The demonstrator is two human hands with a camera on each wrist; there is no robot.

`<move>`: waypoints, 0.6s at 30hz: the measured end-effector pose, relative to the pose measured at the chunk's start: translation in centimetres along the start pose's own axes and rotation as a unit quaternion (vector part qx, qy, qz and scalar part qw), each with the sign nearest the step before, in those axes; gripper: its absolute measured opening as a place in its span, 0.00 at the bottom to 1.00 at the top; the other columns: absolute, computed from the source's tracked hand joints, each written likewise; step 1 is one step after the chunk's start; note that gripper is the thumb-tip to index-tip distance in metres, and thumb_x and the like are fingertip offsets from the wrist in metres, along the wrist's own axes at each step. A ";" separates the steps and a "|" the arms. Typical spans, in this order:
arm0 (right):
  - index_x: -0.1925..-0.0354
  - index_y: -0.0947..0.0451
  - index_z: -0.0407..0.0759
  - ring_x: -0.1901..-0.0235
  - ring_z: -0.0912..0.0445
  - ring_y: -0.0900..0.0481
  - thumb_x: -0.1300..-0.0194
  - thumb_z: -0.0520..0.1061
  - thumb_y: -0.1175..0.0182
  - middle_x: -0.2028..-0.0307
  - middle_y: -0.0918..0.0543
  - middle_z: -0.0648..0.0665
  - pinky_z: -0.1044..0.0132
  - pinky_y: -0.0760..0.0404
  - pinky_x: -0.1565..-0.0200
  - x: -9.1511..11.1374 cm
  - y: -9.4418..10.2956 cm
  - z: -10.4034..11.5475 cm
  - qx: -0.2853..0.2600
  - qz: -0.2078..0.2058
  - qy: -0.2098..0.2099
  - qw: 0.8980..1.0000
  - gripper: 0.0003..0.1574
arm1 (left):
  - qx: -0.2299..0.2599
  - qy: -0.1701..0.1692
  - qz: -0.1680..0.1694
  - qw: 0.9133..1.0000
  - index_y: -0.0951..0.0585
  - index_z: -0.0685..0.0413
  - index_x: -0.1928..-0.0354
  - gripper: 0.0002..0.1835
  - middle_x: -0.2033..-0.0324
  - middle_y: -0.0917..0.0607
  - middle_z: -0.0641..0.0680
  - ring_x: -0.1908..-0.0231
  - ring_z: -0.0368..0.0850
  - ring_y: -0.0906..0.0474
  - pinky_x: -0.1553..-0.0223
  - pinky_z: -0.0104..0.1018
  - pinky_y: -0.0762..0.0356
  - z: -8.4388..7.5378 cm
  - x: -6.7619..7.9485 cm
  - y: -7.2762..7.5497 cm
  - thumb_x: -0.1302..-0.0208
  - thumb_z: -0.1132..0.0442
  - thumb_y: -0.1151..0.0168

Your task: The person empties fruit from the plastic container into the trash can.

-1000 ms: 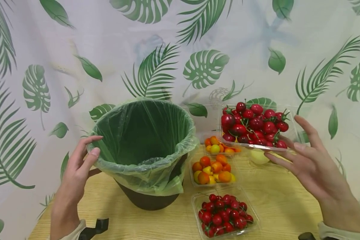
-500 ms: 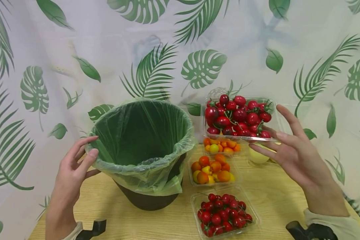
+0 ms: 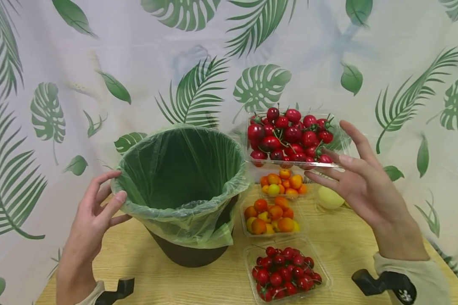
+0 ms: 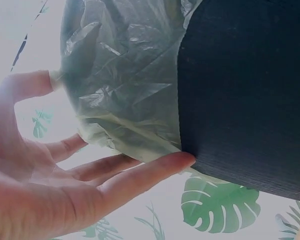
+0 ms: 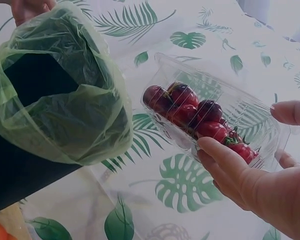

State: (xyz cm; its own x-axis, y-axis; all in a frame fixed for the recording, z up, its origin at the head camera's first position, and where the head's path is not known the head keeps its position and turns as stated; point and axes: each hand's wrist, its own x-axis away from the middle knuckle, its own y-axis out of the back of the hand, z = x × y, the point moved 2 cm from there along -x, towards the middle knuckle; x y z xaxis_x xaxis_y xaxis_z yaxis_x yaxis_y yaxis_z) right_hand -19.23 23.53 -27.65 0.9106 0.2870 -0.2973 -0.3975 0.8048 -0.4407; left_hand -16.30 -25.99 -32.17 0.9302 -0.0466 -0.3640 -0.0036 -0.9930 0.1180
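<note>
My right hand [image 3: 366, 186] grips the right end of a clear plastic box of red cherry tomatoes [image 3: 291, 137], fingers beneath it and thumb at its near side. Raised above the table, the box is right of a black bin [image 3: 192, 254] lined with a thin green bag [image 3: 198, 231]. In the right wrist view the tomatoes [image 5: 190, 110] show through the clear wall. My left hand [image 3: 93, 216] touches the left side of the bin's bag-covered rim, fingers spread. The left wrist view shows these fingers [image 4: 145, 175] fairly straight along the outside of the bag.
A box of red cherries [image 3: 284, 275] stands in front on the wooden table [image 3: 351, 262]. Two boxes of orange and yellow fruit [image 3: 272, 216] lie behind it. Back right is a pale yellow round thing [image 3: 330, 198]. A leaf-print curtain [image 3: 305, 46] hangs behind.
My right hand has carried the box of cherry tomatoes left and slightly up, closer to the bin. The left hand has stayed at the rim.
</note>
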 end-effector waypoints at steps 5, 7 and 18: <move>0.20 0.51 0.65 0.22 0.38 0.73 0.20 0.34 0.57 0.23 0.77 0.42 0.47 0.21 0.41 -1.1 -1.2 -0.1 0.000 0.017 -0.003 1.000 0.41 | -0.008 0.002 0.007 1.000 0.37 0.52 0.27 0.25 0.40 0.27 0.63 0.54 0.45 0.15 0.60 0.38 0.14 0.0 -0.1 0.0 0.21 0.66 0.48; 0.20 0.51 0.65 0.22 0.35 0.69 0.20 0.34 0.57 0.23 0.76 0.39 0.47 0.22 0.41 -1.4 -1.5 -0.2 0.005 0.022 -0.005 1.000 0.41 | -0.008 0.003 0.009 1.000 0.37 0.51 0.26 0.25 0.39 0.29 0.64 0.54 0.45 0.15 0.60 0.38 0.14 0.0 -0.1 0.0 0.21 0.66 0.48; 0.20 0.52 0.63 0.26 0.34 0.51 0.20 0.36 0.55 0.23 0.66 0.38 0.50 0.21 0.42 -3.6 -3.4 -0.8 0.050 0.034 0.004 0.998 0.40 | -0.012 0.005 0.009 1.000 0.37 0.51 0.26 0.25 0.37 0.31 0.65 0.50 0.44 0.16 0.60 0.37 0.15 0.1 -0.1 0.0 0.21 0.66 0.48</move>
State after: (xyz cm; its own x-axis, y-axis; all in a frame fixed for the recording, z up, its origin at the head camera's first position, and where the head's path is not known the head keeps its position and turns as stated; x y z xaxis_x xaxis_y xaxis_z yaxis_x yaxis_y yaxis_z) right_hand -21.23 19.40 -25.74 0.8813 0.3384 -0.3300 -0.4439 0.8322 -0.3322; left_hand -16.43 -25.97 -32.18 0.9340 -0.0633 -0.3517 -0.0116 -0.9890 0.1472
